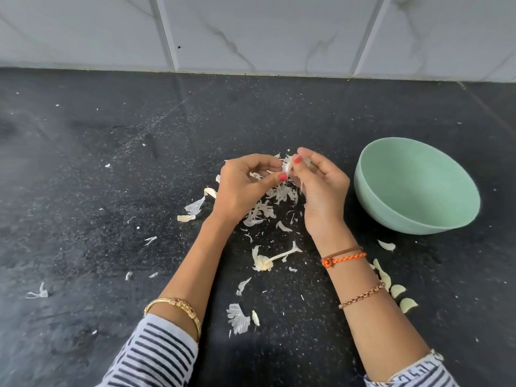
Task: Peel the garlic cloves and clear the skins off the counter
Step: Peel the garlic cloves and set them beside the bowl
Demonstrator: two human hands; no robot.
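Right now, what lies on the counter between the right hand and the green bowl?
In the head view, nothing: the dark counter is bare between the right hand and the green bowl. The skins lie left of that hand.

Left hand point(240, 188) and right hand point(321, 188) pinch one garlic clove point(287, 166) above scattered skins point(279, 196).

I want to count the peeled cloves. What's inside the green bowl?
The green bowl tilts toward the camera; the inner wall in view is bare. Its near rim hides the bottom, so cloves there can't be ruled out.
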